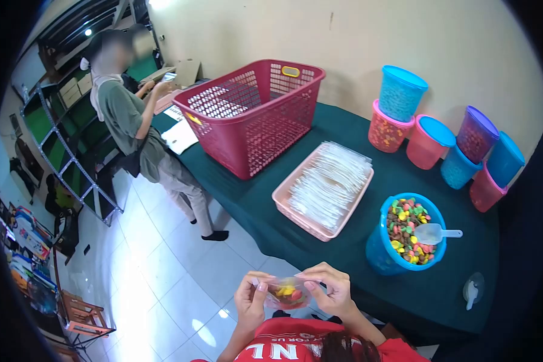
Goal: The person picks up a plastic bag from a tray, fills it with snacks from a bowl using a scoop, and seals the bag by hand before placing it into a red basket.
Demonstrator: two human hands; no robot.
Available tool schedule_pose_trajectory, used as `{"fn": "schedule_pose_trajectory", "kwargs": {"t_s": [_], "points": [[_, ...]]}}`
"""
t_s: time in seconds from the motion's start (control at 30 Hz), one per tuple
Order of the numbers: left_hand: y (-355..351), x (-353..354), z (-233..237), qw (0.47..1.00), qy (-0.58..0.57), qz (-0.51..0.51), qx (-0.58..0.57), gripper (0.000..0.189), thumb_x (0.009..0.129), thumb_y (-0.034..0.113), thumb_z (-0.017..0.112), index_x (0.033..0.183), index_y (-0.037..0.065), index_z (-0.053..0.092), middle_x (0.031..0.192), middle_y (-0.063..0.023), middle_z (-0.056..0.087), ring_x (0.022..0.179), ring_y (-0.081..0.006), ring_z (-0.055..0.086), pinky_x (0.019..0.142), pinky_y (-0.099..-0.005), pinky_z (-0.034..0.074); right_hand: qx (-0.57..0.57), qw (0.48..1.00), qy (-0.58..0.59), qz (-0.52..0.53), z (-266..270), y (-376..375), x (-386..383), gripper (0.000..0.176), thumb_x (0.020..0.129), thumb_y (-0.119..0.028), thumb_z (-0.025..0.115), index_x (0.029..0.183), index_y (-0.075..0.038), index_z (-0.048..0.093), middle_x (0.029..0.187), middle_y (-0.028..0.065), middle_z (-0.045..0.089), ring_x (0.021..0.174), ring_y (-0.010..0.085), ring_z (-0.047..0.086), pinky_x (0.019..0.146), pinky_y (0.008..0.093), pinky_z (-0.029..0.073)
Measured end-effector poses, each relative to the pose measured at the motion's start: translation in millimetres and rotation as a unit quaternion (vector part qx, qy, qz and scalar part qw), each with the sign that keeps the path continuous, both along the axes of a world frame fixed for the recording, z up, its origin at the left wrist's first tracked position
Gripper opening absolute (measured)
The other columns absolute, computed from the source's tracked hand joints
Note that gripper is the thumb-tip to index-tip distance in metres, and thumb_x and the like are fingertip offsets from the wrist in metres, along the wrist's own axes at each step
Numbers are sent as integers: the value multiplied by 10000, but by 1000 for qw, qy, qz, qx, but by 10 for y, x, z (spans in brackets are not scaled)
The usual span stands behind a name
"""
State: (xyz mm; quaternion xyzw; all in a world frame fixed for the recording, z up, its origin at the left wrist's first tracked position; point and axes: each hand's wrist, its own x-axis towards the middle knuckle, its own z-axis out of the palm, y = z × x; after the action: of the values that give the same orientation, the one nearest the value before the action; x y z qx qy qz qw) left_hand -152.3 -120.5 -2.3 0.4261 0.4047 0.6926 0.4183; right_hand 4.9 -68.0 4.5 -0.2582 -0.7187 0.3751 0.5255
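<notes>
Between my two hands, close to my chest, is a small clear plastic pouch (pixel 287 294) with yellow, red and brown pieces inside. My left hand (pixel 251 297) pinches its left upper corner, and my right hand (pixel 332 291) pinches the right one. Just past my right hand stands a blue bucket (pixel 377 247) filled with colourful candy-like pieces (pixel 406 224). A clear plastic scoop (pixel 429 234) rests on top of them, its handle over the rim. Farther forward, a pink tray (pixel 311 225) holds a stack of flat clear pouches (pixel 332 184).
A big maroon basket (pixel 277 130) stands on the dark green table (pixel 271 211). Several lidded tubs (pixel 428 142) line the wall side. A small dish with a white spoon (pixel 472 294) lies near the right corner. Another person (pixel 127 108) stands at the table's far left end.
</notes>
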Motion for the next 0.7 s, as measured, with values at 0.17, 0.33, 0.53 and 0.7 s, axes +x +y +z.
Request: {"fn": "schedule_pose_trajectory", "kwargs": {"t_s": [0.17,0.33,0.53,0.7], "points": [[-152,-433,24,997,30,72,-5,116,874,109,439,838,3,472,889,-101,517,782,-127,485,706,-247,388,32,997,7,73,-4,81,-484,189,760,-59,607,932,17,630,900,134,620,739,230,590,662,295,470],[-202,-825,-168,995,17,97,-19,104,874,56,433,880,-22,500,920,-106,532,824,-135,533,750,-256,430,48,991,-41,118,-64,127,-806,183,744,-38,613,918,18,624,880,122,621,744,239,579,670,299,460],[55,-886,-215,994,-18,106,-2,102,823,21,499,912,-27,505,926,-116,525,829,-145,530,769,-263,428,69,994,-49,75,-149,403,-964,87,694,8,638,781,5,627,753,103,610,641,214,563,602,277,450],[333,-909,-264,997,14,72,-16,210,729,-40,620,934,-40,570,926,-114,543,820,-156,553,728,-260,448,84,990,-48,104,-138,774,-1071,72,685,22,635,747,-1,606,711,100,588,632,206,556,591,280,441]]}}
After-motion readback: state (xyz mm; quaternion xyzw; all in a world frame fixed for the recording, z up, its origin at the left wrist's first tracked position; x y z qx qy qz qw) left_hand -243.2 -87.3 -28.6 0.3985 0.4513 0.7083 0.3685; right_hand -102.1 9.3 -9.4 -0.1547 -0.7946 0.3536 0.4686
